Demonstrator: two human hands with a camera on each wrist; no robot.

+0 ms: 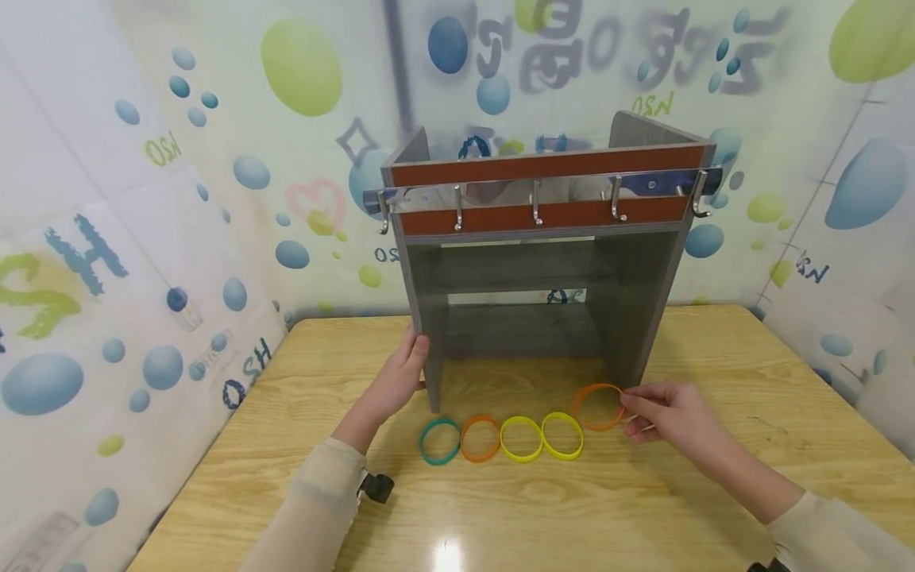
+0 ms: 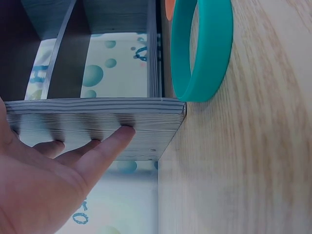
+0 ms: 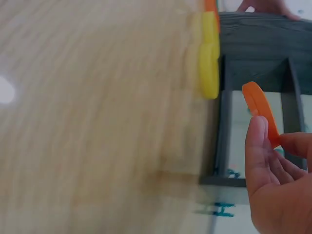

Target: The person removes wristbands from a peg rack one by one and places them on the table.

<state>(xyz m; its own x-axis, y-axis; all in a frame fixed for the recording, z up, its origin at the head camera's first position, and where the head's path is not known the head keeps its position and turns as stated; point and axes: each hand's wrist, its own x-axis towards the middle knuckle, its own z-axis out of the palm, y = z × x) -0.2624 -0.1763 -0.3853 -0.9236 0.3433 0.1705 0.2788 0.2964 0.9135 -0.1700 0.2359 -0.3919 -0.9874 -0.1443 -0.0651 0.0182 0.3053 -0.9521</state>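
A grey wooden shelf (image 1: 525,274) with a red-brown front board carries a metal rail with several hooks (image 1: 536,208). My left hand (image 1: 393,377) rests against the shelf's left side panel; in the left wrist view its fingertips (image 2: 127,130) touch the panel's outer face. Between thumb and fingers, my right hand (image 1: 665,411) pinches an orange silicone wristband (image 1: 599,429) by its right side, near the shelf's right foot. On the table before the shelf lie a teal wristband (image 1: 423,445), another orange wristband (image 1: 480,459) and two yellow wristbands (image 1: 522,460), side by side in a row.
The shelf stands on a light wood table (image 1: 515,516), toward its far side. Behind and beside the table hang pale sheets (image 1: 214,159) printed with blue and green ovals. A dark wrist device (image 1: 377,487) sits at the left cuff.
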